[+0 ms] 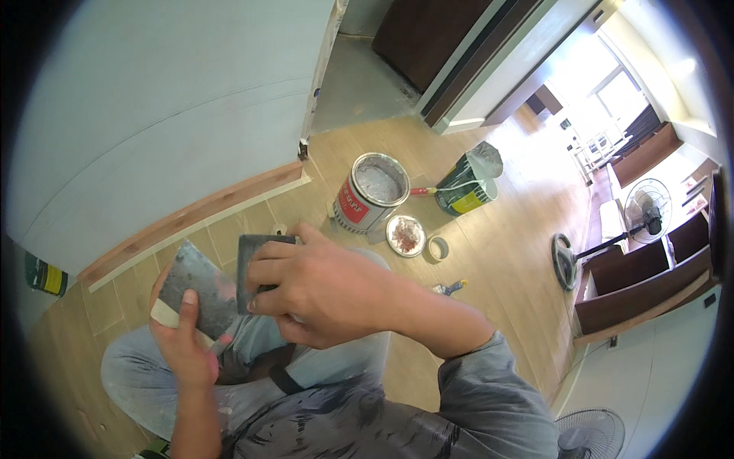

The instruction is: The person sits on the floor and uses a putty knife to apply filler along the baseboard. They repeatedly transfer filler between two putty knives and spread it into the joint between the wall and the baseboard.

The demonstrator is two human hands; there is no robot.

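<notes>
In my left hand is a flat, grey, stained blade with a pale edge below my thumb, held tilted above my crossed legs. My right hand grips a dark rectangular flat tool close beside that blade; its fingers cover much of the tool, and whether the two touch is unclear. Beyond my hands stands a red-labelled open can of grey paste. Near it lie a round stained lid, a tape roll and a small brush-like tool.
A green bucket with a red-handled tool stands behind the can. A green container is at the far left by the wall. At right are a standing fan, dark shelving and a second fan. A doorway opens ahead.
</notes>
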